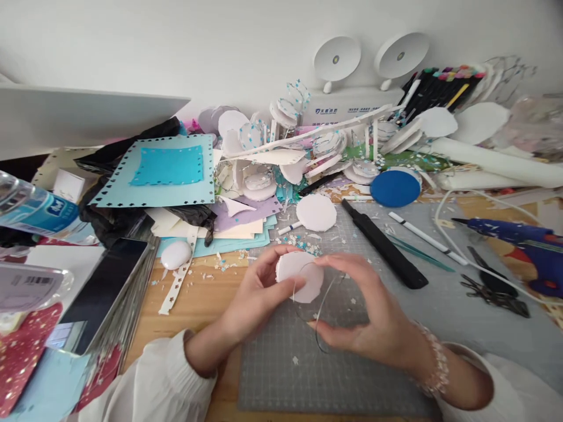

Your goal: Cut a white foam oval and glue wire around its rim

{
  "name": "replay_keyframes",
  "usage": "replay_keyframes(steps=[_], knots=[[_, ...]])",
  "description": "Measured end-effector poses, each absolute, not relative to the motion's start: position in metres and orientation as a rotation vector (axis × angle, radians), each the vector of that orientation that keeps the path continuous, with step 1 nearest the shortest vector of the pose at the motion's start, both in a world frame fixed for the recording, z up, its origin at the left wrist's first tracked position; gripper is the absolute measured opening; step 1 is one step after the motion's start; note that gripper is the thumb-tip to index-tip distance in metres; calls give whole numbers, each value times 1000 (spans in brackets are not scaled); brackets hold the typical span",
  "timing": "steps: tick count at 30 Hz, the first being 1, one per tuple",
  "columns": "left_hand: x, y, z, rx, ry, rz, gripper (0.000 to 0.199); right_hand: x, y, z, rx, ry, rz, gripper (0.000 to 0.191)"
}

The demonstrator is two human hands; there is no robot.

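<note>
The white paper disc (310,288) is round with a slightly uneven rim, held at its side in the left hand (264,282) above the grey cutting mat (281,375), its flat face showing. A thin wire (324,300) curls in loose loops across that face and out beside the right hand (373,308); I can't make out its ends.
</note>
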State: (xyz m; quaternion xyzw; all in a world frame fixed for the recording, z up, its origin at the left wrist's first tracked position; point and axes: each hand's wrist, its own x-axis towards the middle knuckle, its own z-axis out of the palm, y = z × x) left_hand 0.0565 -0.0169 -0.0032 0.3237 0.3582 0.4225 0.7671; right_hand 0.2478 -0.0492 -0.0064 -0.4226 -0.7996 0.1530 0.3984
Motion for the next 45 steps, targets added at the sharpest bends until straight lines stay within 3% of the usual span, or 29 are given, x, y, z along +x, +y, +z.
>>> replay_keyframes(steps=[17, 29, 45], knots=[[54, -17, -3, 476, 483, 746, 25, 247, -48, -12, -1105, -2005, 357, 68], [52, -17, -7, 573, 406, 718, 32, 248, -48, -10, -1046, -2052, 288, 63], [49, -19, -14, 798, 455, 712, 21, 245, -52, 0, -1004, -2118, 467, 62]])
